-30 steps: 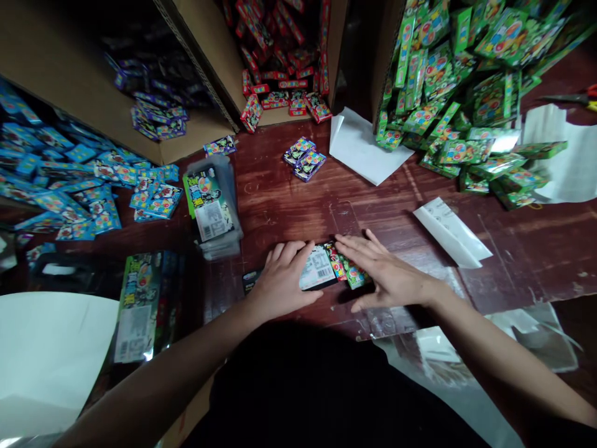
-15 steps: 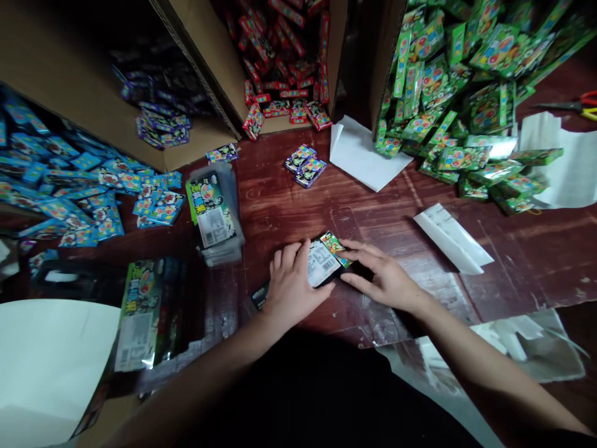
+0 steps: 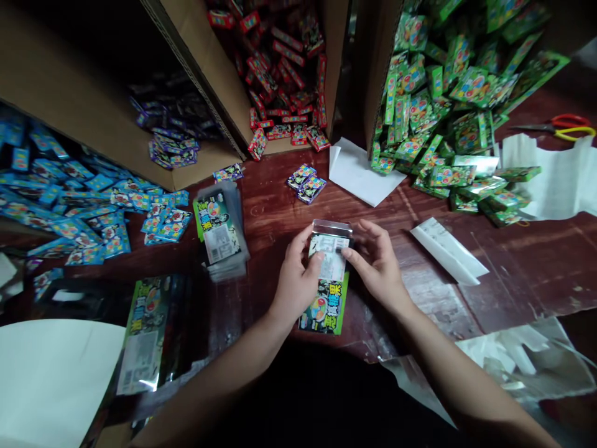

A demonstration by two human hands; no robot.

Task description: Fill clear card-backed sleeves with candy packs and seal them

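A clear plastic box with a black and green printed card (image 3: 325, 306) is held between both hands above the table's near edge. Its transparent end points away from me, and a white barcode label shows near that end. My left hand (image 3: 295, 280) grips the box's left side, thumb resting on the label. On the other side my right hand (image 3: 379, 269) pinches the edge, thumb on top and fingers partly hidden behind. Two small purple candy packets (image 3: 306, 183) lie beyond the hands. To the left is a stack of flat clear sleeves with printed cards (image 3: 218, 227).
Cartons hold red packets (image 3: 284, 81), dark purple packets (image 3: 172, 146) and green packets (image 3: 466, 124). Blue packets (image 3: 93, 205) spill out at left. Finished-looking packs (image 3: 145, 336) stand near left. White paper (image 3: 364, 171), a folded paper strip (image 3: 448, 250) and scissors (image 3: 569, 127) lie rightward.
The box has been turned from lying slantwise on the table to pointing away from me, its clear end outward. Both hands now hold its sides. The camera view has shifted slightly.
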